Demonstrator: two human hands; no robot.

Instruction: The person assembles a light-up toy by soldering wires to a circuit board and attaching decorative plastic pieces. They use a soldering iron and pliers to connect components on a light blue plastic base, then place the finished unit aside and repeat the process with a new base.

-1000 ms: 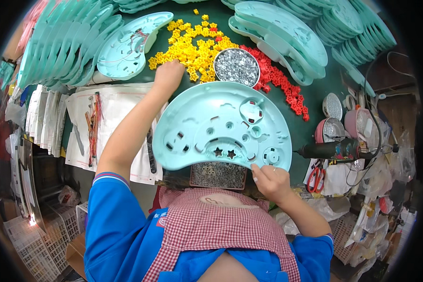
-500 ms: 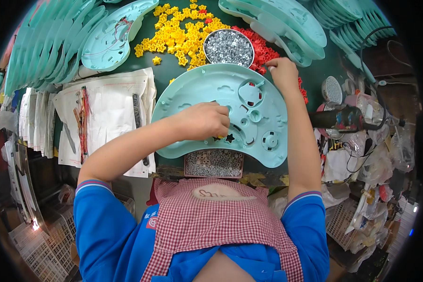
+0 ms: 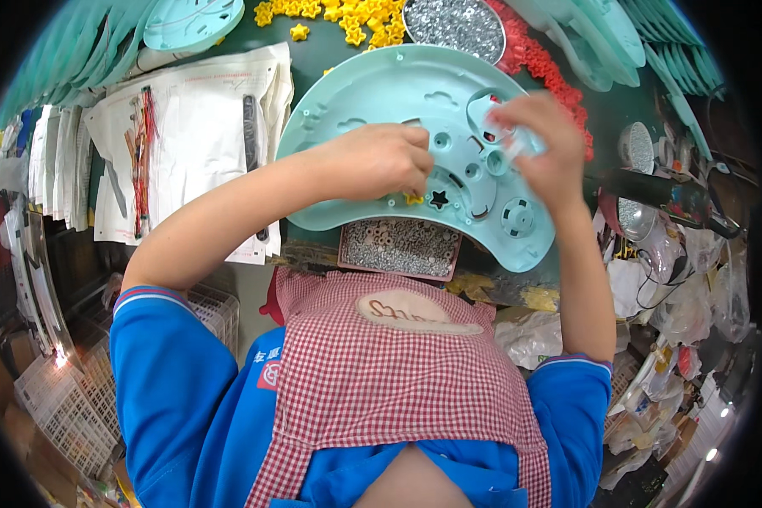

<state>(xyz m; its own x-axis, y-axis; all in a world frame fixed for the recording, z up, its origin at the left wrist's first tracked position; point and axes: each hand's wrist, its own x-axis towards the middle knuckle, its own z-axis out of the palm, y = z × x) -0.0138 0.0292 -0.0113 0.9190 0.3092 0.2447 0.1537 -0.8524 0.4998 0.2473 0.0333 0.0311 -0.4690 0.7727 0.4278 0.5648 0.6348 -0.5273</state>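
Observation:
A curved turquoise plastic shell point(image 3: 356, 93) lies hollow side up on the table before me. My left hand point(image 3: 385, 161) rests over its middle with the fingers curled down. Just under those fingertips shows a yellow star piece point(image 3: 412, 200), beside a star-shaped hole point(image 3: 438, 199) in the shell. Whatever the left fingers grip is hidden. Over the shell's right part hovers my right hand point(image 3: 546, 140), smeared by motion. A small spot of red appears by its fingertips, but I cannot make out whether it is held.
Beyond the shell lie yellow star pieces point(image 3: 372, 15), a bowl of screws point(image 3: 457, 30) and red pieces point(image 3: 559, 72). A screw tray point(image 3: 398, 248) sits at the near edge. Wires point(image 3: 144, 161) lie on white bags to the left. A dark power tool point(image 3: 669, 199) is at right.
My right hand has moved from the red pile to over the shell's right part. The left hand stays on the shell. The whole view has shifted, with the table higher in the picture.

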